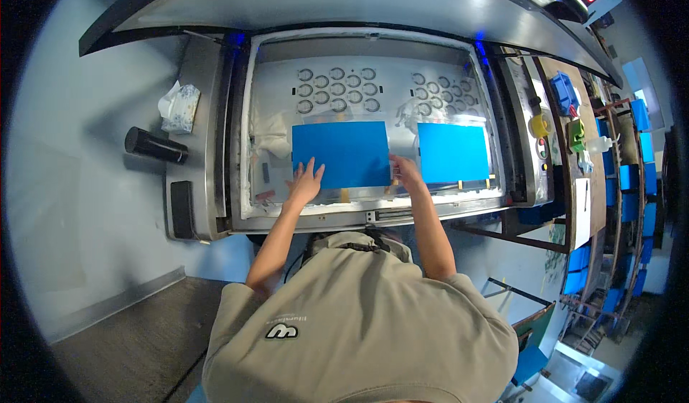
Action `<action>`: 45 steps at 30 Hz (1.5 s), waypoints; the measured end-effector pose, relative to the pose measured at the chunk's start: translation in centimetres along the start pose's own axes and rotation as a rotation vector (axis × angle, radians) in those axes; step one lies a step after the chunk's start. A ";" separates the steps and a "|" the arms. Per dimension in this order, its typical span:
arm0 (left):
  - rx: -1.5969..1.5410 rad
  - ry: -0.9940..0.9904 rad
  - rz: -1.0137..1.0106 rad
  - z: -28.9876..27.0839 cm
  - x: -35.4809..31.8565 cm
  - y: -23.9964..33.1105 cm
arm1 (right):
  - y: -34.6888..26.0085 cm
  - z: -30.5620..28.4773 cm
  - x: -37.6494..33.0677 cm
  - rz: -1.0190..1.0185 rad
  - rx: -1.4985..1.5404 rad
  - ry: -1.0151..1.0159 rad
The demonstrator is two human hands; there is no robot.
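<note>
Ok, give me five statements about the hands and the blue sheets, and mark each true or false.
1. Two blue sheets lie on the machine bed. True: a left sheet and a right sheet.
2. The left hand lies flat on the left sheet's lower left corner. True.
3. The right hand rests on the right sheet. False: it is at the left sheet's right edge.
4. The two sheets overlap. False: a gap of bare bed lies between them.
5. The tissue box stands right of the bed. False: it stands to the left.
</note>
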State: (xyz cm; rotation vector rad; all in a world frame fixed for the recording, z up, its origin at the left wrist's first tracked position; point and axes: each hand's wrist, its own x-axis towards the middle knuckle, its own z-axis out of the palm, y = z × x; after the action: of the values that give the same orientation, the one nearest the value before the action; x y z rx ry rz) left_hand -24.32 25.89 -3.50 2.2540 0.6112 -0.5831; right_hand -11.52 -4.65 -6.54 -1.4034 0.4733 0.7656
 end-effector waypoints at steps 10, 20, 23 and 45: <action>-0.060 -0.011 0.093 -0.7 1.5 -2.5 | -4.5 4.4 -2.7 -0.400 -0.404 -0.129; -0.763 0.108 -0.238 -4.0 0.3 2.5 | -3.2 -4.2 -4.0 -0.463 -0.129 -0.252; -0.887 -0.169 0.032 -0.4 0.5 6.6 | -3.6 -10.8 -5.3 -0.387 -0.113 -0.101; -0.448 -0.243 0.137 23.1 11.7 23.6 | -7.4 -39.3 4.6 -0.344 -0.402 0.457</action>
State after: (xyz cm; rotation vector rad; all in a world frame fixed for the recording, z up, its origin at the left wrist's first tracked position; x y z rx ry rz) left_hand -6.75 -2.99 -12.62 1.7574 0.4117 -0.5748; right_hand 2.47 -42.25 -10.00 -1.9889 0.4223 0.2594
